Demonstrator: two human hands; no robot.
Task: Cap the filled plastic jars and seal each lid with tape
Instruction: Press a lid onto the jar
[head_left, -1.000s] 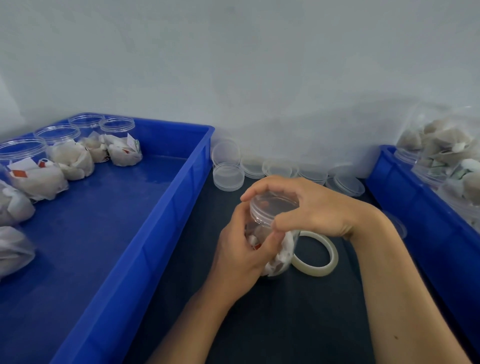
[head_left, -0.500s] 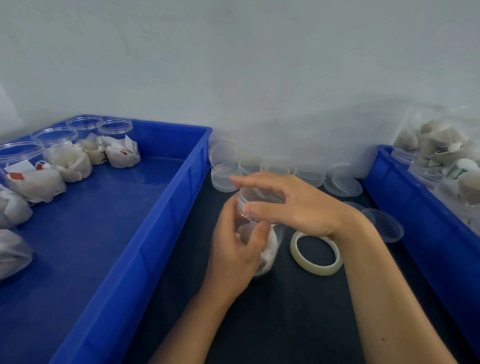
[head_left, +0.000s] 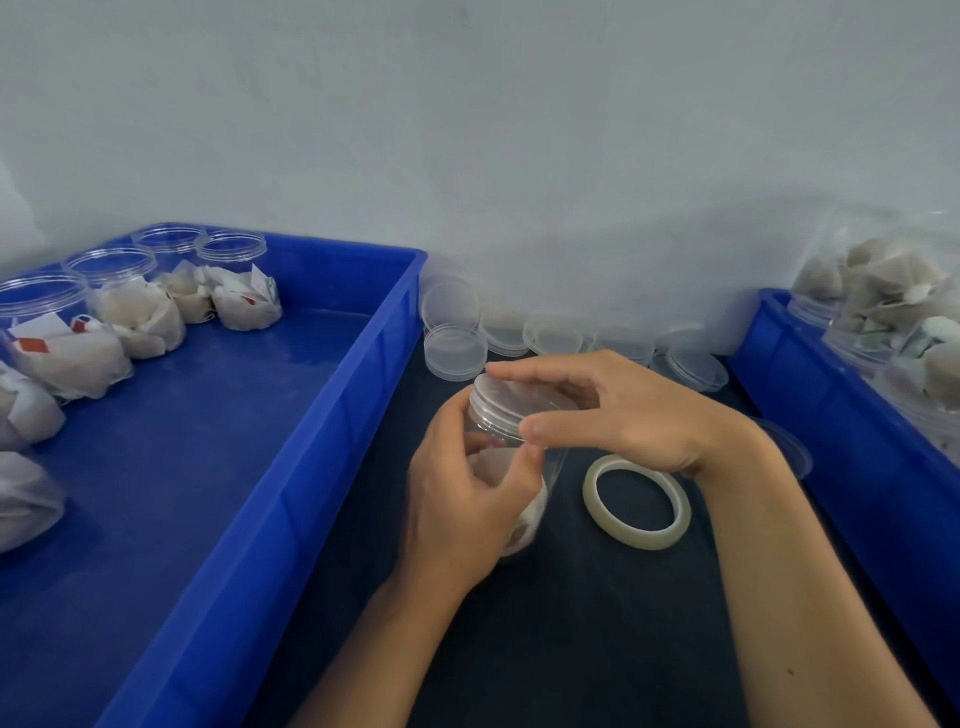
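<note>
The left hand grips the small clear plastic jar stuffed with white packets, holding it up above the dark bench. The right hand pinches the clear round lid on top. A second ago the right fingers sat further round the lid, so the lid is likely being twisted tight. The ring of clear tape lies under the right wrist, ready for sealing next.

Soft, even, cool light; faint shadows on the wall; wide-angle bending toward the edges; slight softness throughout, with mild sheen on the blue tray
</note>
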